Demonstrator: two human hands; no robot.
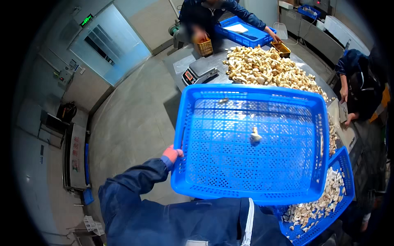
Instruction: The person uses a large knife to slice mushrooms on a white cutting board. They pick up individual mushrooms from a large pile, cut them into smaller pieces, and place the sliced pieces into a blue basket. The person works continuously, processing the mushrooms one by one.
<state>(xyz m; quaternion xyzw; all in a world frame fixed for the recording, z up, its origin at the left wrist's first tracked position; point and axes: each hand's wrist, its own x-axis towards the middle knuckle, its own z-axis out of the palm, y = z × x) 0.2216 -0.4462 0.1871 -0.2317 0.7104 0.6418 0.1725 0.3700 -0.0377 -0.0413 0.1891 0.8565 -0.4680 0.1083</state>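
My left hand grips the left side wall of a large blue perforated plastic crate, held up in front of my body. One pale mushroom piece lies near the middle of the crate's floor, and a smaller piece is by its far wall. I cannot see my right hand; the crate's right side hides whatever is behind it. Beyond the crate's far rim, a big heap of mushrooms covers part of the steel table. Below its right corner, a second blue crate holds sliced mushrooms.
A digital scale stands on the table's left. At the far end, a person touches two small yellow baskets beside a blue tray. On the right, another person holds a cleaver over a cutting board.
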